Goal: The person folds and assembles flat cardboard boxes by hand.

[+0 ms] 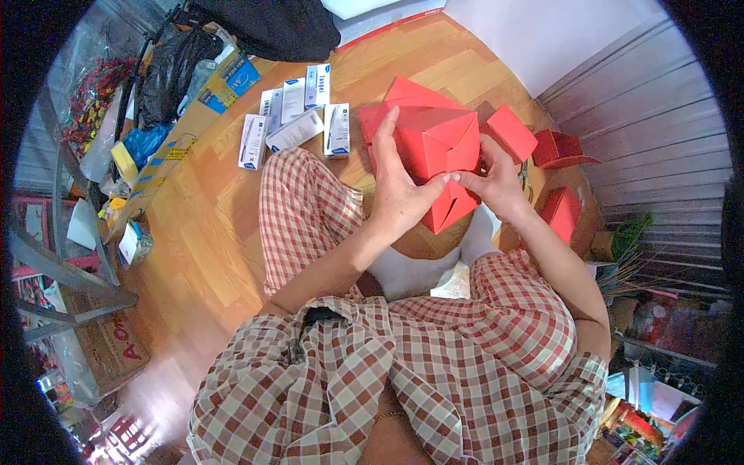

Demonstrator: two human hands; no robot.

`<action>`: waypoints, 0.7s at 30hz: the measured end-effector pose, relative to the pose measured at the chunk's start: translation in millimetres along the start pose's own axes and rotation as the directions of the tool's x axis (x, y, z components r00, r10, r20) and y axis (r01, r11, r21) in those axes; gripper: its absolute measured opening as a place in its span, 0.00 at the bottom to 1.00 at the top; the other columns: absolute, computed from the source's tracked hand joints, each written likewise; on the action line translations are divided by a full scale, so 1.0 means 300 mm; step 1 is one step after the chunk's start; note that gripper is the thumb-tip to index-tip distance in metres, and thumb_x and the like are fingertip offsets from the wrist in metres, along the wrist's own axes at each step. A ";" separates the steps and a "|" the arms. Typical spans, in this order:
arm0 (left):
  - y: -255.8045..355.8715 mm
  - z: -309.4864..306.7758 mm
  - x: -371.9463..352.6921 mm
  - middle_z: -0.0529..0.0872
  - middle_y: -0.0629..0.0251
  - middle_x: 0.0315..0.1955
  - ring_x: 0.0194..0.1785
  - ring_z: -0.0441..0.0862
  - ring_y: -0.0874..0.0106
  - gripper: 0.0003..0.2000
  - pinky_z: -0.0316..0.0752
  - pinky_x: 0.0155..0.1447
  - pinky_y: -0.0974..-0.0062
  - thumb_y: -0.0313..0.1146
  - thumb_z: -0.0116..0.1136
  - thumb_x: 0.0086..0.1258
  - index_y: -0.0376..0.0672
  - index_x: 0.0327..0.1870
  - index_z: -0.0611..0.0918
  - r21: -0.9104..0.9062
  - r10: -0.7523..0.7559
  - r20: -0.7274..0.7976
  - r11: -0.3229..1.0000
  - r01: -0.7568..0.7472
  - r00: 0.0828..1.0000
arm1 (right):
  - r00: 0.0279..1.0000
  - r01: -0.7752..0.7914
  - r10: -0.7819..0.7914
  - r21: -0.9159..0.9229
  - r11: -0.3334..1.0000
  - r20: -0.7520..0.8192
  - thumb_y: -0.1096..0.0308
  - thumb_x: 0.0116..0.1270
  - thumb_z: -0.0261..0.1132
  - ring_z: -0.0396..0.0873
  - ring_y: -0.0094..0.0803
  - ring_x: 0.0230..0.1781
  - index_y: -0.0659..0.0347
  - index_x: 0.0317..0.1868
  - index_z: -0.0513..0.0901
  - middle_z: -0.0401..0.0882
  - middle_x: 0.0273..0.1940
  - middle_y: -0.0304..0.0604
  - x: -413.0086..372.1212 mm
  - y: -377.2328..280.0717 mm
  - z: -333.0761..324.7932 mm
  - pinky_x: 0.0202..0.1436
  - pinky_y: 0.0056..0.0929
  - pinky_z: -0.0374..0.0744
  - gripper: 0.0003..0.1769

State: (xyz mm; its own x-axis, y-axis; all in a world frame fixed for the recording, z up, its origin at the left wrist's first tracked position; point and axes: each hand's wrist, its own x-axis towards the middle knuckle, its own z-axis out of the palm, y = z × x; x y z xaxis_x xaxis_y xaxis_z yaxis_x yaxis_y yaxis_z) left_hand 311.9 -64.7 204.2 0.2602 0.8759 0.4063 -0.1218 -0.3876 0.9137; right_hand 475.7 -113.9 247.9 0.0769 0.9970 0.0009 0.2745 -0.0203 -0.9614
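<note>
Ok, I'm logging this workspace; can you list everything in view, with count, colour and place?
held box: one, red, centre
red boxes: three, red, floor right
red pieces: count unclear, red, behind held box
white boxes: six, white and blue, floor upper left
black bundle: one, black, top
cartons: at least two, brown, left
stand: one, grey, far left
sprig: green, right
Remaining clutter: unclear, both sides
left hand: one, on held box
right hand: one, on held box

The left hand [399,187] and right hand [497,183] hold a red box [452,155]; white boxes [295,130] sit left of it, other red boxes [513,134] right
</note>
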 end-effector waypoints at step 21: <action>0.024 0.013 -0.006 0.58 0.54 0.64 0.67 0.62 0.63 0.47 0.65 0.67 0.64 0.18 0.67 0.48 0.40 0.69 0.49 0.012 -0.009 -0.058 1.000 0.010 0.998 | 0.965 0.102 -0.176 -0.340 0.935 -0.193 0.71 0.49 0.72 0.80 0.40 0.46 0.67 0.52 0.70 0.80 0.43 0.53 0.007 0.018 0.041 0.49 0.34 0.77 0.29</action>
State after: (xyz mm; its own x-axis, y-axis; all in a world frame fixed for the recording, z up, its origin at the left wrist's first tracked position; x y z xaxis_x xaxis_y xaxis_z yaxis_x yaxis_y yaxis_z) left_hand 314.4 -70.4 210.0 0.2055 0.8947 0.3967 -0.1073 -0.3823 0.9178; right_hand 465.6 -111.0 239.3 0.2113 0.9516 0.2232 0.5901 0.0579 -0.8052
